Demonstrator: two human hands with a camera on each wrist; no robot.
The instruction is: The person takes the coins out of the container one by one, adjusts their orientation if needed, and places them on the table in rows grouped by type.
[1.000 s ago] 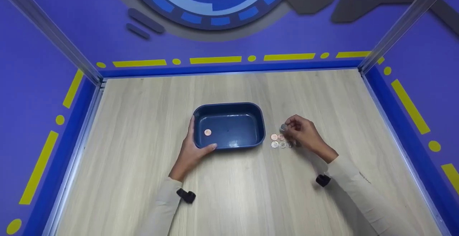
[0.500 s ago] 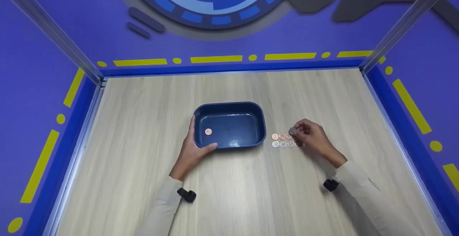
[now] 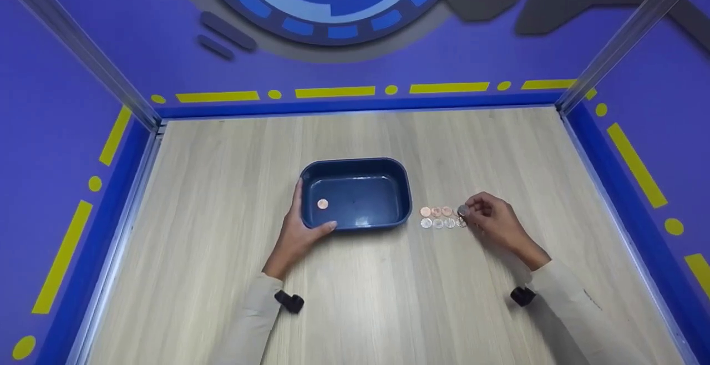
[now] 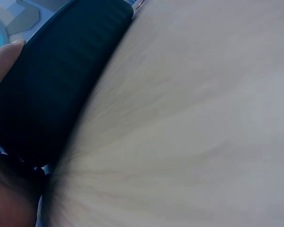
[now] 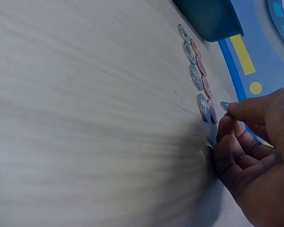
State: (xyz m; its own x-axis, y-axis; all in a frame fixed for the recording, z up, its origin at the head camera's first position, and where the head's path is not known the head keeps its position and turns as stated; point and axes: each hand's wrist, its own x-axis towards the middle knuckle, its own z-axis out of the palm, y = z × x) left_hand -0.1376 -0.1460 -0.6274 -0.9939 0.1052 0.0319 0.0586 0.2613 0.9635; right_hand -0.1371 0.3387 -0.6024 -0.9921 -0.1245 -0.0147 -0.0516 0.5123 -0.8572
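Note:
My left hand (image 3: 297, 236) grips a dark blue rectangular tub (image 3: 355, 226) at its left near corner. The fingers lie along the tub's left side and the thumb rests over the near rim. Inside the tub lies one copper coin (image 3: 323, 204). To the tub's right, my right hand (image 3: 496, 223) pinches a silver coin (image 3: 462, 210) between thumb and fingertips, just above the table. Below it are two rows of flat coins: copper coins (image 3: 436, 211) on the far side and silver coins (image 3: 438, 223) on the near side. In the right wrist view the pinched coin (image 5: 225, 106) appears edge-on.
A light wood-grain table (image 3: 355, 309) lies under everything. Purple panels (image 3: 333, 71) with yellow markings enclose its back and both sides, joined by metal posts (image 3: 604, 49) at the back corners. Both sleeves carry a small black wrist camera (image 3: 289, 302).
My right hand has moved right and slightly nearer along the coin rows, carrying the silver coin. More of the coins on the table now show. The left hand and tub stay put.

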